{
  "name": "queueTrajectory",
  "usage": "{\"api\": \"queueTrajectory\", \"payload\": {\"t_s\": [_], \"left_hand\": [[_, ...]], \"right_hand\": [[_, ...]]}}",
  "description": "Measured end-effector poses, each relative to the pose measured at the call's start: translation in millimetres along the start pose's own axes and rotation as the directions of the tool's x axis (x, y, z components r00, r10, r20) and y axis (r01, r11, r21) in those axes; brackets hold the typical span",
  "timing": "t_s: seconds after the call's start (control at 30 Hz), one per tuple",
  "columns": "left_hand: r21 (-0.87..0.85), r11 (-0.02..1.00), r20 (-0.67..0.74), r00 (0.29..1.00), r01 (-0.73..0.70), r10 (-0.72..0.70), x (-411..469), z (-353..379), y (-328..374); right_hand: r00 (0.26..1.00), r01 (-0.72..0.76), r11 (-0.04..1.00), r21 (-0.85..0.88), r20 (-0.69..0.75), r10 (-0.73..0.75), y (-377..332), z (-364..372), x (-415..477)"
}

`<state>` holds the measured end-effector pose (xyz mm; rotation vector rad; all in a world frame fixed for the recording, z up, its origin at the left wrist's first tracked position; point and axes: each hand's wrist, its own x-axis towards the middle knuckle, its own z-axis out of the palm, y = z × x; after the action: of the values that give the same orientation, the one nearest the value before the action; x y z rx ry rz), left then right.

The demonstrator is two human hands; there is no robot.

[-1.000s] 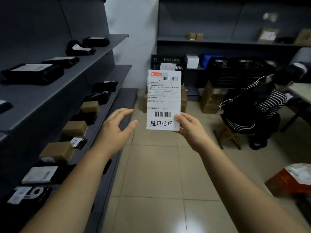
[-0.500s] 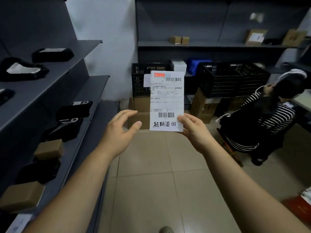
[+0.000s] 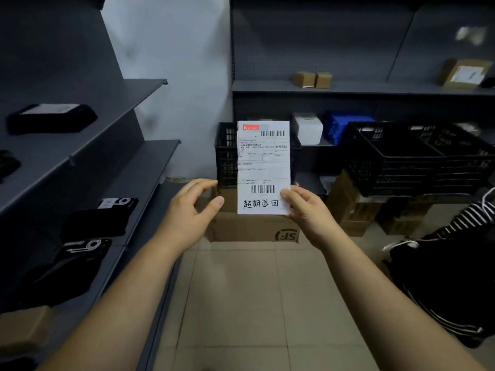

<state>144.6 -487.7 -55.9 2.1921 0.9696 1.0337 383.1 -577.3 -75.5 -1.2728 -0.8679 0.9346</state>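
Holding up the white paper shipping label (image 3: 263, 167), the right hand (image 3: 308, 212) pinches its corner; the left hand (image 3: 187, 212) waits loose beside it, likely to grip next.

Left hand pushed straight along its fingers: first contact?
Probably the left edge of the shipping label that the right hand pinches. The left hand holds nothing and its fingers aim at that edge, though depth is unclear.
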Motion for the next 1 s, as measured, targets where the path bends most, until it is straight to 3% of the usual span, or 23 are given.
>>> {"api": "queueTrajectory", "payload": {"t_s": [0.33,0.63,1.0], "left_hand": [[-0.054,0.998,0.076,0.997,0.024,-0.02,250.4,66.0,-136.9],[-0.073,0.997,0.169,0.985,0.037,-0.024,432.1,142.1,-205.9],[0.053,0.992,0.189,0.974,0.117,-0.125,627.9,260.8,-284.5]], "right_hand": [[0.996,-0.061,0.997,-0.039,-0.069,0.058,27.0,1.0,257.4],[0.987,-0.12,0.992,-0.044,-0.112,0.115,45.6,-44.8,446.7],[0.965,-0.242,0.968,-0.07,-0.12,0.233,91.0,-138.6,700.6]]}}
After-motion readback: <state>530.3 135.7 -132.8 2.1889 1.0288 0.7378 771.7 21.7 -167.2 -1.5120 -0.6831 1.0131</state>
